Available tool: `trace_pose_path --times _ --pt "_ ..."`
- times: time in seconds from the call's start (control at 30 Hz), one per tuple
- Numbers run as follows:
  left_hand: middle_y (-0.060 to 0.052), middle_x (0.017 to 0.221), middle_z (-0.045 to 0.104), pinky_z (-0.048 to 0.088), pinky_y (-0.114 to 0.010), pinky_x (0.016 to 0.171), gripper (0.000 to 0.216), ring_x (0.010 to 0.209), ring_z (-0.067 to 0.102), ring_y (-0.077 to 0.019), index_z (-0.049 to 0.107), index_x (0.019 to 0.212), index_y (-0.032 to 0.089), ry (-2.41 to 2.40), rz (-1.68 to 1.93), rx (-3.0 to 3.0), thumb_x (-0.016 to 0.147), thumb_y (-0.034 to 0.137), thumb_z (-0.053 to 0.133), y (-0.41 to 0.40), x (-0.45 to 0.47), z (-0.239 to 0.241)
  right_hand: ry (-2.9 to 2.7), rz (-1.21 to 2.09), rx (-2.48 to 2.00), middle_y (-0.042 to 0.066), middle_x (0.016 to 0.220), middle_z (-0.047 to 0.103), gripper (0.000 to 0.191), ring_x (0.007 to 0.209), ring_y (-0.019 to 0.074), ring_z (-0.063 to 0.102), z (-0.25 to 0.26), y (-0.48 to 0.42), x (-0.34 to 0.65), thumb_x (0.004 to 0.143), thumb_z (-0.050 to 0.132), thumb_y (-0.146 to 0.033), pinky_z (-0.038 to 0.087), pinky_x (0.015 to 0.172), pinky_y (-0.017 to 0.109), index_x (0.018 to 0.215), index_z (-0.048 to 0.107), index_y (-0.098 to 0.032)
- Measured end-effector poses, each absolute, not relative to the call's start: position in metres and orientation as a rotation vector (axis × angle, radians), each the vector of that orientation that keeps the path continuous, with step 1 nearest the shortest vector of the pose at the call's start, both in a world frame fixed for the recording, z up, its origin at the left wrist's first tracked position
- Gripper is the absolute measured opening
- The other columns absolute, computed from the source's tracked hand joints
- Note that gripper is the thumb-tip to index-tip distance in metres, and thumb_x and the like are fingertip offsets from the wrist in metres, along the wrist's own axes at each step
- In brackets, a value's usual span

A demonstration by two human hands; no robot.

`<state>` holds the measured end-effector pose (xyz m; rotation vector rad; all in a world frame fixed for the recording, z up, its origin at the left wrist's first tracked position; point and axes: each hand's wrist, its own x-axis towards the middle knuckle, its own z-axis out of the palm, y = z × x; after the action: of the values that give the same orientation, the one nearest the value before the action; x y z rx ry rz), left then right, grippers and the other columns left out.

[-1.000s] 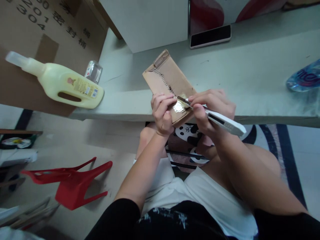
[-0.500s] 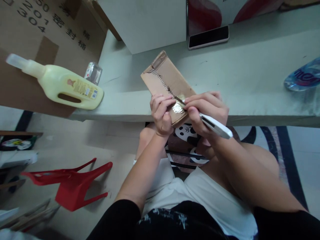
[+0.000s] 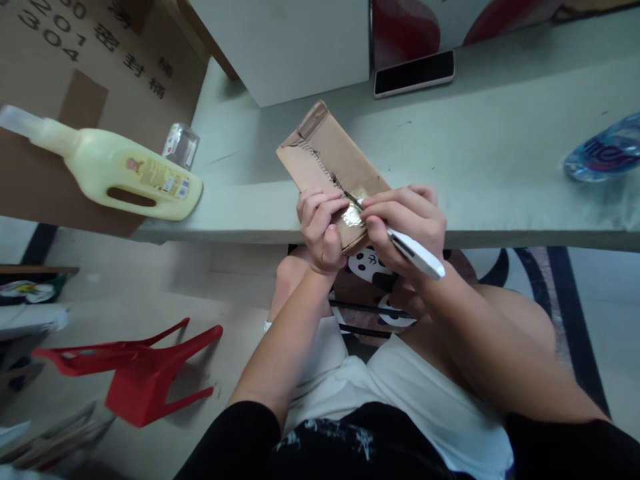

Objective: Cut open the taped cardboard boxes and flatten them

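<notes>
A small brown cardboard box (image 3: 345, 147) lies slanted at the front edge of the table, its near end jutting past the edge. Along its top runs a ragged torn seam, with shiny clear tape near the close end. My left hand (image 3: 321, 230) is closed on the box's left side, fingers curled over the top. In my right hand (image 3: 410, 223) is a white-handled utility knife (image 3: 417, 253), gripped close to the blade. The blade's tip meets the seam beside my left fingertips; how deep it goes is hidden.
On the pale table (image 3: 480, 153) are a phone (image 3: 415, 73), a plastic bottle (image 3: 605, 150) on the right and a small clear container (image 3: 181, 145). A yellow pump bottle (image 3: 135, 173) lies at the left by a large carton (image 3: 45, 153). A red chair (image 3: 145, 377) is on the floor.
My right hand and the knife have shifted slightly left, and the handle has swung a little. The whole view has drifted slightly; my left hand keeps its hold on the box.
</notes>
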<state>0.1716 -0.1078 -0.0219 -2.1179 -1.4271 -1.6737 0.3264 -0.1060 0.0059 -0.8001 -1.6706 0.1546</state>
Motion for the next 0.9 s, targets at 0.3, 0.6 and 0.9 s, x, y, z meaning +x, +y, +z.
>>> trace_pose_path --times 0.3,0.6,0.9 --pt "-0.009 0.098 0.069 0.046 -0.049 0.103 0.044 0.105 0.059 -0.0267 0.067 0.094 0.022 -1.448 -1.625 -2.125 0.096 0.042 0.027 -0.108 0.171 -0.022 -1.657 0.156 -0.774 -0.003 0.079 0.075 0.018 0.073 0.0143 0.072 0.011 -0.109 0.331 0.092 0.054 -0.019 0.042 0.076 0.037 0.076 0.059 -0.022" --pt "-0.009 0.097 0.07 0.048 -0.049 0.102 0.048 0.104 0.06 -0.0266 0.067 0.092 0.023 -1.483 -1.563 -2.094 0.097 0.044 0.024 -0.109 0.171 -0.022 -1.61 0.155 -0.814 -0.004 0.075 0.074 0.022 0.068 0.0137 0.071 0.012 -0.109 0.328 0.095 0.05 -0.022 0.042 0.075 0.04 0.074 0.058 -0.023" --pt "-0.008 0.097 0.069 0.046 -0.047 0.104 0.039 0.106 0.058 -0.0258 0.07 0.092 0.022 -1.413 -1.751 -2.115 0.094 0.036 0.033 -0.106 0.173 -0.022 -1.637 0.15 -0.783 -0.004 0.078 0.075 0.02 0.071 0.0132 0.072 0.012 -0.109 0.331 0.096 0.053 -0.02 0.043 0.075 0.038 0.077 0.059 -0.022"
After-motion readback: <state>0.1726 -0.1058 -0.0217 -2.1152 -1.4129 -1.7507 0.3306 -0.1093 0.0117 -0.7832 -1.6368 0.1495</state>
